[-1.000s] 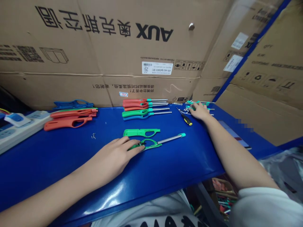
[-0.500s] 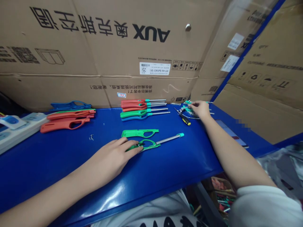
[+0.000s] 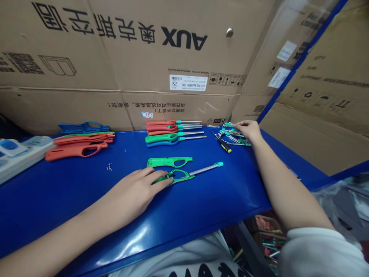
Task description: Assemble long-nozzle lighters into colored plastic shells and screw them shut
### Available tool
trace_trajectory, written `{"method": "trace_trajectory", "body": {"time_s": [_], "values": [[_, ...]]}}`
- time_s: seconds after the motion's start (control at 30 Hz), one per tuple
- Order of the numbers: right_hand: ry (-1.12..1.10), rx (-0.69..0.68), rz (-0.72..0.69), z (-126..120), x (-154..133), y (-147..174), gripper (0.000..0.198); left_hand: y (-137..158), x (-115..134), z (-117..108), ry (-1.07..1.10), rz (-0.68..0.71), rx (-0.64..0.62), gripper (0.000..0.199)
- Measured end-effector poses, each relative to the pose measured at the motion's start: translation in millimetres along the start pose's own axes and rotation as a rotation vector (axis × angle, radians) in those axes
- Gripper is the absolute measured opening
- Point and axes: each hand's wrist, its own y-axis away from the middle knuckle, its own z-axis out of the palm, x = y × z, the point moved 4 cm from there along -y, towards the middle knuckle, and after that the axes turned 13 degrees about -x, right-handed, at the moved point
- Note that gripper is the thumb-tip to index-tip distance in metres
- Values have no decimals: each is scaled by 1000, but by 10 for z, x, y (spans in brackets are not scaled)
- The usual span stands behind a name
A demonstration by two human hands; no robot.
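Observation:
My left hand point(image 3: 147, 184) rests on a green lighter half-shell point(image 3: 184, 177), its fingers closed over the handle end and a small dark part inside. A metal tube point(image 3: 203, 169) with a teal end lies at the shell's front, angled up to the right. Just behind it is a second green half-shell point(image 3: 170, 161), untouched. My right hand point(image 3: 250, 130) is at the far right over a pile of small teal and metal parts point(image 3: 232, 135). Its thumb and forefinger are pinched at the pile's edge; what they hold, if anything, is too small to make out.
Assembled lighters point(image 3: 163, 129) lie in a stack near the cardboard wall point(image 3: 115, 73). Red shells point(image 3: 77, 150) and blue shells point(image 3: 83, 127) are at left beside a power strip point(image 3: 29, 154). A screwdriver point(image 3: 225, 146) lies by the parts pile; small screws point(image 3: 109, 166) lie left of my left hand.
My right hand has shifted slightly right over the parts pile, showing more of it. My left hand keeps its place on the green half-shell.

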Motion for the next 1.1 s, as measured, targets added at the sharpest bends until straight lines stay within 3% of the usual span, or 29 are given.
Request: {"method": "trace_trajectory", "body": {"time_s": [0.2,0.37,0.53,0.8,0.97,1.1], "values": [[-124,-207,-131,111,-335,175,24,-5,-48,25,23,-29,-5,48],[-74,-465,-229,563,-557,512,31,-6,-47,-23,35,-26,7,46],[105,-701,-351,994,-671,861,23,-25,-35,-65,44,-10,17,43],[444,-647,-552,1146,-642,965,12,-20,-18,-74,54,-15,4,45],[500,-585,-645,1102,-663,953,15,-15,-14,-80,62,-31,2,44],[507,-675,-771,1131,-681,1026,19,-24,-10,-91,83,-56,17,43]]}}
